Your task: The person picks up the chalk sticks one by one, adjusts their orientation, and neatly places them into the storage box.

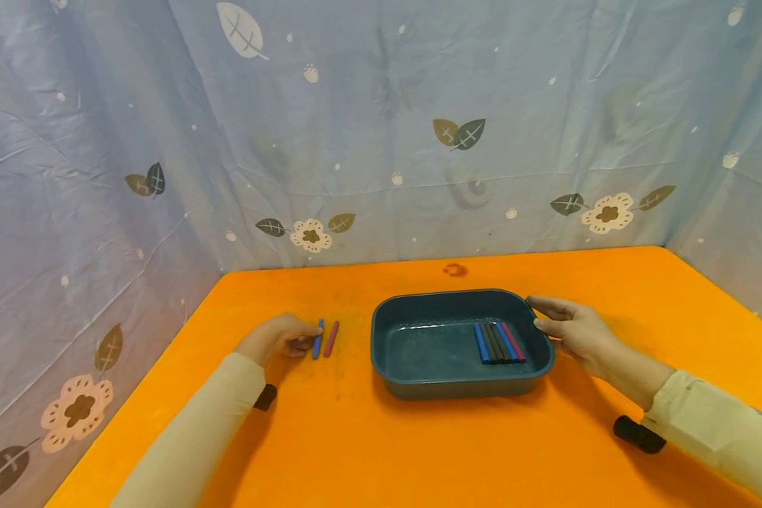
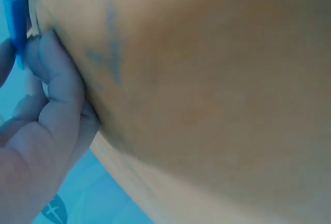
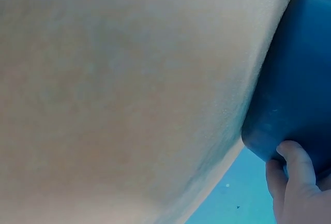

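Note:
My left hand (image 1: 287,334) pinches a blue crayon-like stick (image 1: 318,340) between thumb and fingertips at the table's left. In the left wrist view the blue stick stands out from the fingertips at the upper left. Just right of it, apart, lies a pinkish-red stick (image 1: 331,339). A dark blue-grey rectangular tray (image 1: 447,389) stands right of centre. Inside, at its right end, several sticks (image 1: 499,343) in blue, black and pinkish red lie side by side. My right hand (image 1: 574,330) holds the tray's right rim; the right wrist view shows fingers against its outer wall.
The orange table (image 1: 368,451) meets a patterned fabric curtain (image 1: 381,155) at the back and sides. A reddish mark (image 1: 455,269) shows near the back edge. Dark wrist-worn devices hang below both sleeves, close to the tabletop.

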`<state>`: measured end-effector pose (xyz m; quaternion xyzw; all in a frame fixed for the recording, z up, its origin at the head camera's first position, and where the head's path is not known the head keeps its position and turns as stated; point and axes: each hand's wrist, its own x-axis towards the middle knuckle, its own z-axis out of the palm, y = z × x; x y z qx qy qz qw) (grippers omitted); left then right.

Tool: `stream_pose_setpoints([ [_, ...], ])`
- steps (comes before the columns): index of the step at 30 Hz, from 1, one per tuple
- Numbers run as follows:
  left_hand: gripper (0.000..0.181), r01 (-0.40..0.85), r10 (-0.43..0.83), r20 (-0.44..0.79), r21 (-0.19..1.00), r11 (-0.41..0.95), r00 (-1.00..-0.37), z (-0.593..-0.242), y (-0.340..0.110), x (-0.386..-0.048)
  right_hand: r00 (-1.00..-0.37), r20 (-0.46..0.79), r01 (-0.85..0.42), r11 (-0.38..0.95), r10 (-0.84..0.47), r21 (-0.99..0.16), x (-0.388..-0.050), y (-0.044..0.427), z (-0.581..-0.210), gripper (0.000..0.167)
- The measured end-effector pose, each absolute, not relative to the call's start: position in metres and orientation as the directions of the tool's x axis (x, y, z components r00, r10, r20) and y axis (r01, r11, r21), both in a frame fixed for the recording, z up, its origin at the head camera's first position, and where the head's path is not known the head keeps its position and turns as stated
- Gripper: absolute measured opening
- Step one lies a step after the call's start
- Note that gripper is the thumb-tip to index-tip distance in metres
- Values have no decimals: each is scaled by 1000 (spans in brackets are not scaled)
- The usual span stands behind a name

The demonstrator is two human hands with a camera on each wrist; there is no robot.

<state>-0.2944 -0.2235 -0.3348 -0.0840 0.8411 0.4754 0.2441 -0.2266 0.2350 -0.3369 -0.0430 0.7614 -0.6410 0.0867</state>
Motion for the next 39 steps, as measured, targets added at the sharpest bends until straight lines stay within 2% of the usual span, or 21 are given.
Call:
stream_pose_setpoints([
  [9, 27, -358, 172, -456, 840, 407, -873, -328, -223, -287, -982, -73, 42, 176, -174, -984, -226, 235, -337, 58],
  [15, 19, -358, 187, -417, 890, 281, -890, -316, -215, -280, -982, -73, 42, 177, -172, -983, -225, 235, -338, 58],
  [18, 25, -357, 187, -407, 900, 248, -894, -310, -208, -278, -983, -69, 41, 158, -173, -987, -224, 234, -337, 58],
  [20, 31, -354, 202, -404, 904, 241, -892, -308, -203, -276, -982, -70, 43, 156, -175, -987, -224, 235, -337, 58],
  [28, 19, -323, 287, -388, 913, 248, -876, -298, -186, -267, -983, -70, 40, 171, -172, -984, -224, 234, -338, 57],
  [33, 21, -309, 349, -375, 922, 232, -859, -292, -176, -265, -983, -66, 40, 156, -171, -987, -225, 234, -339, 56],
  [39, 21, -296, 363, -367, 925, 237, -857, -283, -155, -267, -983, -63, 34, 162, -173, -986, -226, 234, -338, 56],
])
